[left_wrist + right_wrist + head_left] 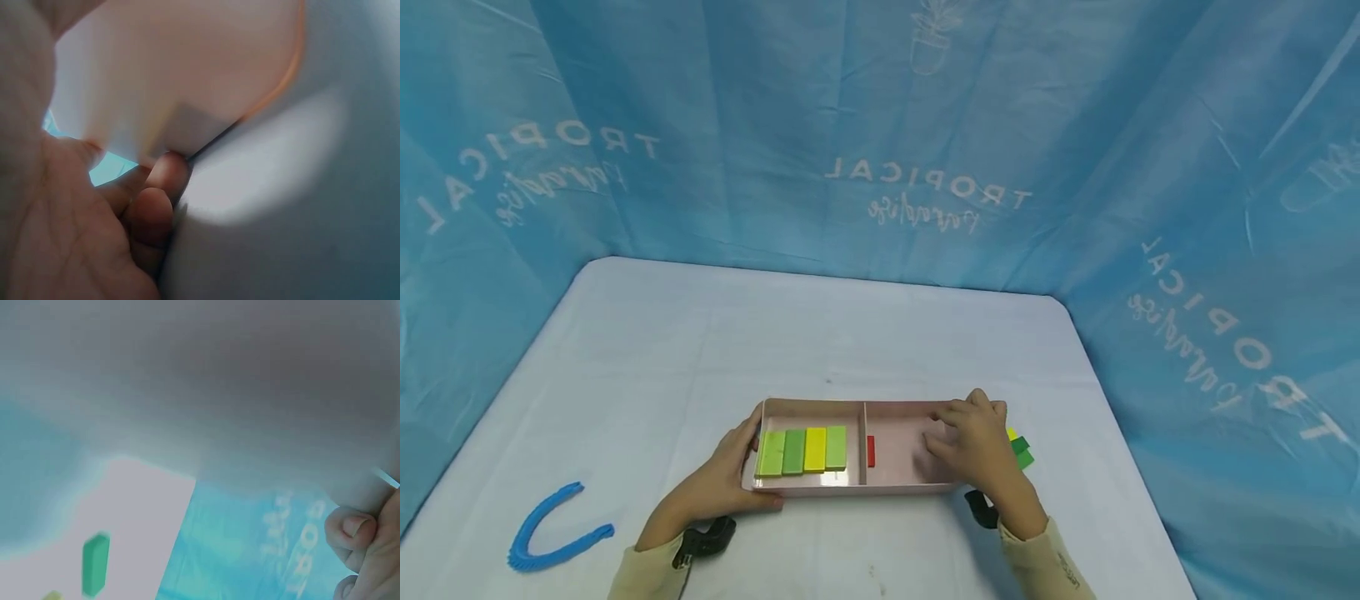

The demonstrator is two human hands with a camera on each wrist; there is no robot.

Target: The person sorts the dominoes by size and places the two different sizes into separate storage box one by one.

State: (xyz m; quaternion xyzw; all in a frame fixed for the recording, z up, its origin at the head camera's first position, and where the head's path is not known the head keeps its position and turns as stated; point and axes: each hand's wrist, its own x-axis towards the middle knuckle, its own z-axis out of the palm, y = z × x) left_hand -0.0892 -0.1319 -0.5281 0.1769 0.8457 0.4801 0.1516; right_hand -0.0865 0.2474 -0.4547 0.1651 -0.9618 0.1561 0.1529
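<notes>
A shallow pinkish box (895, 491) with a divider lies on the white table. In its left compartment stand several green and yellow blocks (815, 450) in a row; a small red block (871, 451) is by the divider in the right compartment. My left hand (730, 479) grips the box's left end, thumb along the near side; the left wrist view shows its fingers (150, 212) against the box. Over the right end is my right hand (973, 442), its fingers bent and thumb apart from them, with nothing visible between. In the right wrist view, a blurred pale surface hides much.
Several green and yellow blocks (1021, 448) lie on the table just past the box's right end, partly behind the right hand. A curved blue ribbed tube (542, 546) rests at the front left. Blue printed curtains (880, 125) surround the table's back and sides.
</notes>
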